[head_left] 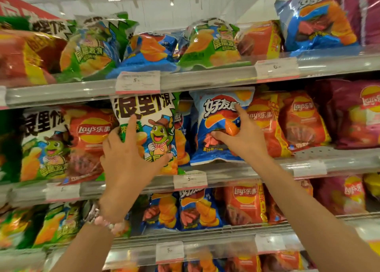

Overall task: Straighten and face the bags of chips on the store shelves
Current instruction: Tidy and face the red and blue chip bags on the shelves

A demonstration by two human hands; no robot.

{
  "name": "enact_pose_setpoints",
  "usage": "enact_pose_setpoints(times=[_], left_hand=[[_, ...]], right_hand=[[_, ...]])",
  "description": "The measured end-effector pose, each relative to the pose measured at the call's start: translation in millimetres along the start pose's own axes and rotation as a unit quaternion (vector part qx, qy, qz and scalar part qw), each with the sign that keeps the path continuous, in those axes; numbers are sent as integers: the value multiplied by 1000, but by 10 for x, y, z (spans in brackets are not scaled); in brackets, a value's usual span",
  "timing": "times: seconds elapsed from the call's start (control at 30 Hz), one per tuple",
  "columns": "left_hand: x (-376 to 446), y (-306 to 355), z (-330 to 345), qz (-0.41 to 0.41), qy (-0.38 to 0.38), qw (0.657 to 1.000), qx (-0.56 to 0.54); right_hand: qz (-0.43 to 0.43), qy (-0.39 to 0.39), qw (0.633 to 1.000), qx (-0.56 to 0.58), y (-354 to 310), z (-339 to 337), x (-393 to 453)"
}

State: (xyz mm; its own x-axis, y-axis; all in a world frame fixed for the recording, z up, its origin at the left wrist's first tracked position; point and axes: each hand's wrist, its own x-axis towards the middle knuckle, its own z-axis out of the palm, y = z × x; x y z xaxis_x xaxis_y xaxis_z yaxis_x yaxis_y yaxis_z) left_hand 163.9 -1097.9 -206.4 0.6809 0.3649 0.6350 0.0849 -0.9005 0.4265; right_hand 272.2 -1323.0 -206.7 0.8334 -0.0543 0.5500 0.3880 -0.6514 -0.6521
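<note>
On the middle shelf (226, 174), straight ahead of both grips, two bags are standing side by side with their long axes upright; the left hand (125, 154) is lying on the green bag (148, 126), fingers spread and slightly curled, forefinger reaching up its left edge and thumb hooking across its lower front, so the bag is sitting just right of and above that grip; the right hand (236, 136) is pressing on the blue bag (218, 123), forefinger pointing up near its right edge, other fingers curling into the front, apparently pinching the foil, though I cannot tell for certain; the blue bag is lying left of that grip; its top is leaning slightly left, so the right hand, being nearer, is probably best placed to square it, while the left is steadying the green bag.
</note>
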Motion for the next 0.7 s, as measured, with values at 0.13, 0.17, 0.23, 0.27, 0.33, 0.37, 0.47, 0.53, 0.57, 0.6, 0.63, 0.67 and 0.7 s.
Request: enact_pose_setpoints(times=[0.13, 0.17, 0.23, 0.27, 0.33, 0.37, 0.47, 0.53, 0.57, 0.6, 0.63, 0.67, 0.7], left_hand=[[28, -136, 5, 8, -13, 1000, -20], [37, -157, 14, 9, -15, 1000, -26], [49, -189, 33, 6, -21, 999, -43], [55, -197, 37, 4, -24, 998, -56], [59, -211, 48, 6, -30, 996, -85], [57, -214, 50, 9, -33, 995, -95], [59, -226, 49, 15, -35, 993, -108], [60, -233, 47, 13, -35, 993, -112], [61, -234, 46, 13, -34, 993, -117], [60, -234, 43, 12, -32, 992, -121], [58, -231, 45, 13, -31, 992, -124], [51, -224, 45, 15, -31, 992, -125], [41, -212, 43, 16, -31, 992, -124]], right_hand=[[21, 2, 999, -30, 6, 280, 36], [18, 6, 999, -29, 23, 329, 39], [4, 10, 1000, -27, 70, 378, 42], [-4, 5, 1000, -23, 96, 376, 45], [-24, -12, 999, -22, 160, 346, 60], [-32, -23, 999, -26, 188, 321, 68], [-51, -52, 997, -39, 240, 280, 77], [-54, -52, 997, -35, 261, 303, 57], [-54, -50, 997, -29, 270, 325, 45], [-54, -49, 997, -21, 277, 348, 31], [-56, -49, 997, -14, 282, 368, 19], [-56, -48, 997, -7, 288, 380, 6], [-57, -45, 997, -1, 297, 388, -5]])
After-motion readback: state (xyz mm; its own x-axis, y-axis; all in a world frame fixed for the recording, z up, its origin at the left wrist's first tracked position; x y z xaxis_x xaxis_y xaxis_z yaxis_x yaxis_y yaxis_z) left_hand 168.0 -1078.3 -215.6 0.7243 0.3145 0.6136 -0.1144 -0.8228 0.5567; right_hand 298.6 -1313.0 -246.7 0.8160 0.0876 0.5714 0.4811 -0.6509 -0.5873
